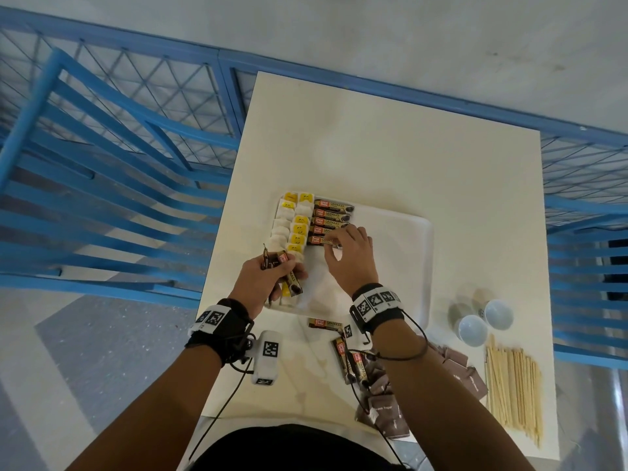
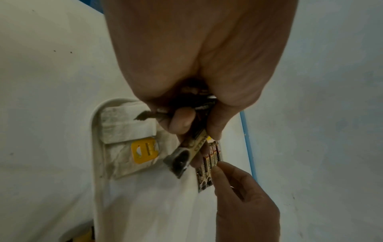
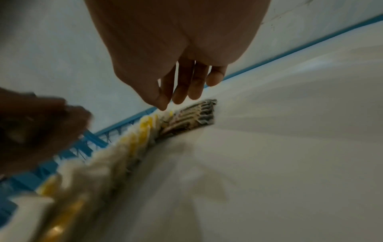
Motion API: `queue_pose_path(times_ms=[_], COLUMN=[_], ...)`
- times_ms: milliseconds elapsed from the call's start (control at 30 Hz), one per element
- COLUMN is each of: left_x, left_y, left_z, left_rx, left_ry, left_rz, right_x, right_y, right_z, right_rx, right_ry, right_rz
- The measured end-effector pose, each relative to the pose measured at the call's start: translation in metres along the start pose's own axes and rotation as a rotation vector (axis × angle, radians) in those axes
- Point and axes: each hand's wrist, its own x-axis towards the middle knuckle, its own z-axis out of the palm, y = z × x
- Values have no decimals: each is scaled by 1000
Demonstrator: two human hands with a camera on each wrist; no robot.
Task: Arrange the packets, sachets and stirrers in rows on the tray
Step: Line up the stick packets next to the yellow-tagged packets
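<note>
A white tray (image 1: 426, 253) lies on the table. Tea bags (image 1: 289, 229) with yellow tags fill two columns at its left end. Beside them coffee sachets (image 1: 331, 215) lie in a stacked row. My right hand (image 1: 331, 248) hovers over the nearest sachet (image 1: 317, 240), straight fingertips touching it. The right wrist view is blurred; it shows the fingers (image 3: 178, 91) extended above the sachet row (image 3: 192, 114). My left hand (image 1: 272, 277) grips a bunch of coffee sachets (image 1: 289, 280) over the tray's near left corner. In the left wrist view one held sachet (image 2: 186, 155) sticks out forward.
Loose coffee sachets (image 1: 326, 323) lie on the table in front of the tray, with brown sachets (image 1: 390, 402) under my right forearm. Wooden stirrers (image 1: 513, 389) and two white cups (image 1: 472, 329) sit at the right. Blue chairs (image 1: 85, 198) flank the table.
</note>
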Motion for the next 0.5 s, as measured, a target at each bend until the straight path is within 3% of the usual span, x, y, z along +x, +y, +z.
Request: queue_pose_path(times_ms=[67,167,267,500], left_x=[1,3,1,-13], left_y=[1,2,5,10], left_z=[1,2,5,9], left_rx=[-44,-100,-107,-77], left_ry=[27,88,123,152], left_rz=[-6,-25,-37,-31], right_x=[-4,-12,-20,-26], right_y=[-13,-33,-46,-40], right_z=[-6,-15,-19,-26], right_rx=[158,392,498,619], right_ry=[-45,-243,-366,-375], right_rz=[-4,103,187,244])
